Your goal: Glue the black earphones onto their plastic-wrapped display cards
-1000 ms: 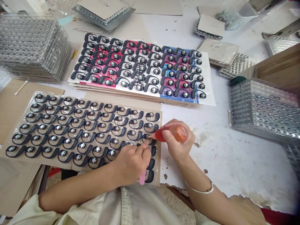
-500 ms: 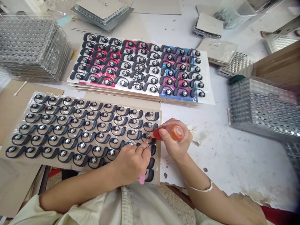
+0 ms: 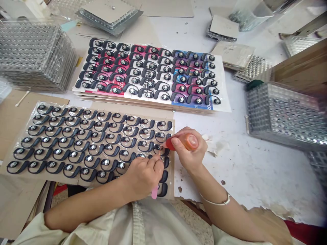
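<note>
My right hand (image 3: 192, 154) is wrapped round a small orange-red squeeze bottle (image 3: 188, 141), tilted so its nozzle points left and down. The nozzle meets the round end of a black hook-shaped piece (image 3: 158, 147) in the right-hand column of a film-covered brown board (image 3: 171, 190). Close below, my left hand (image 3: 145, 175) is closed on a slim pink tool (image 3: 154, 192); its tip reaches up to the same piece, and its exact kind is hidden by my fingers. Rows of similar black pieces, each with a shiny round centre, cover the board. My left hand and forearm hide several of them.
Behind lies a stack of printed cards (image 3: 224, 102) bearing more black pieces. Clear plastic trays are piled at left (image 3: 28, 51) and right (image 3: 286, 115). A cotton swab (image 3: 22, 98) lies on cardboard, and crumpled tissue (image 3: 217, 147) sits right of my hand.
The view has shifted slightly. Both hands keep their grips, and the bottle's nozzle stays at the same black piece.
</note>
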Motion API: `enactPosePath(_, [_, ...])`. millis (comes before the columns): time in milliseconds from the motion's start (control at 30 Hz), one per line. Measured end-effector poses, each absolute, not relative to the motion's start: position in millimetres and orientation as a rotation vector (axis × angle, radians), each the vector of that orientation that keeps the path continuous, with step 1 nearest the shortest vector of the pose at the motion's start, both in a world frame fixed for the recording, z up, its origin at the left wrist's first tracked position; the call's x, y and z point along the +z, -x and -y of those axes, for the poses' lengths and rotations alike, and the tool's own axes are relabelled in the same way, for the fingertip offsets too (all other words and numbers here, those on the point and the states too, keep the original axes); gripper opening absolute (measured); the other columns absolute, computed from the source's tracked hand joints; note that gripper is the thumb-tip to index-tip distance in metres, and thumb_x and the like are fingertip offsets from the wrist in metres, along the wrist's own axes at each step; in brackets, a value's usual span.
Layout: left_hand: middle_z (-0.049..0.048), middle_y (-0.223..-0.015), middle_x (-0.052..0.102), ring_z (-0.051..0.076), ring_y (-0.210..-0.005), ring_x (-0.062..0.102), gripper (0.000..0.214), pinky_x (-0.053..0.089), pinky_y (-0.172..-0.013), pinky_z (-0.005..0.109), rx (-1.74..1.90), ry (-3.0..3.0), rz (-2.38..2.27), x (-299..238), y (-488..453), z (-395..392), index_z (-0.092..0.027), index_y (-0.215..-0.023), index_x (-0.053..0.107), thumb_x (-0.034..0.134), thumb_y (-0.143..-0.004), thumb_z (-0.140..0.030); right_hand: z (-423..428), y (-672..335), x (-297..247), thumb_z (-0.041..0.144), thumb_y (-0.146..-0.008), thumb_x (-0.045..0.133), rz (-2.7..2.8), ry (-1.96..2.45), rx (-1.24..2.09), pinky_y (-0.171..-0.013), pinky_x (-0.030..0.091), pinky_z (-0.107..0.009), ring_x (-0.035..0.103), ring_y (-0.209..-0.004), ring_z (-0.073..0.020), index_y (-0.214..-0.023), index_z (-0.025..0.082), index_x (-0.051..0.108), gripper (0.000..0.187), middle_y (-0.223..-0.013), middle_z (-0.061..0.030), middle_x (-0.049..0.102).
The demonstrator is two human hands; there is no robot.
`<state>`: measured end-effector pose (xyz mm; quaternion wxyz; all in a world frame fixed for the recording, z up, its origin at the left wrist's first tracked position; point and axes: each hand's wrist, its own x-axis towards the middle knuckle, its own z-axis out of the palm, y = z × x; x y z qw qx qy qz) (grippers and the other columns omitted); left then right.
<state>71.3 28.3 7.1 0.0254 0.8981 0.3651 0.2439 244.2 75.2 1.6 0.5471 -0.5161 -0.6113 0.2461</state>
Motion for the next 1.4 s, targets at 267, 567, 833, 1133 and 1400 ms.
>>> enactPosePath(267, [0.0100,-0.095,0.072,0.013,-0.060,0.066,0.018,0.053,-0.050,0.026,0.824,-2.758,-1.150,8.0,-71.7,-29.2,-0.012,-0.085,0.058,0.041,-0.088,-0.007,-75.4,-245.3,-1.4,0.029,-0.076,0.072,1.434,1.236,0.587,-0.053,0.047,-0.026,0.056,-0.054,-0.0113,-0.075,0.020,0.059,0.016,-0.065,0.0022,0.061])
enactPosePath(567, [0.0109,-0.098,0.072,0.013,-0.060,0.066,0.016,0.054,-0.051,0.025,0.812,-2.758,-1.149,5.3,-71.6,-27.7,-0.012,-0.085,0.057,0.042,-0.088,-0.007,-74.7,-244.5,0.4,0.026,-0.076,0.072,1.470,1.197,0.523,-0.051,0.045,-0.026,0.056,-0.053,-0.0109,-0.077,0.019,0.058,0.015,-0.064,0.0019,0.060])
enactPosePath(833, [0.0108,-0.096,0.072,0.013,-0.058,0.066,0.020,0.053,-0.050,0.025,0.815,-2.746,-1.141,7.7,-71.3,-30.0,-0.011,-0.085,0.058,0.039,-0.087,-0.006,-75.3,-244.6,2.9,0.026,-0.076,0.071,1.514,1.192,0.486,-0.048,0.044,-0.027,0.056,-0.052,-0.0122,-0.078,0.020,0.058,0.014,-0.061,0.0023,0.060])
enactPosePath(1133, [0.0097,-0.092,0.073,0.013,-0.059,0.066,0.017,0.052,-0.050,0.024,0.866,-2.714,-1.144,5.5,-71.3,-30.2,-0.012,-0.084,0.058,0.042,-0.086,-0.005,-72.7,-249.0,1.5,0.031,-0.077,0.070,1.480,1.188,0.449,-0.048,0.044,-0.029,0.056,-0.052,-0.0132,-0.077,0.021,0.058,0.016,-0.062,0.0011,0.061])
enactPosePath(1400, [0.0092,-0.093,0.072,0.012,-0.060,0.066,0.017,0.052,-0.051,0.024,0.877,-2.688,-1.145,1.9,-70.4,-29.3,-0.013,-0.084,0.057,0.042,-0.086,-0.006,-74.7,-251.4,2.1,0.029,-0.076,0.069,1.490,1.192,0.449,-0.047,0.042,-0.029,0.055,-0.050,-0.0126,-0.075,0.021,0.059,0.014,-0.059,0.0018,0.061])
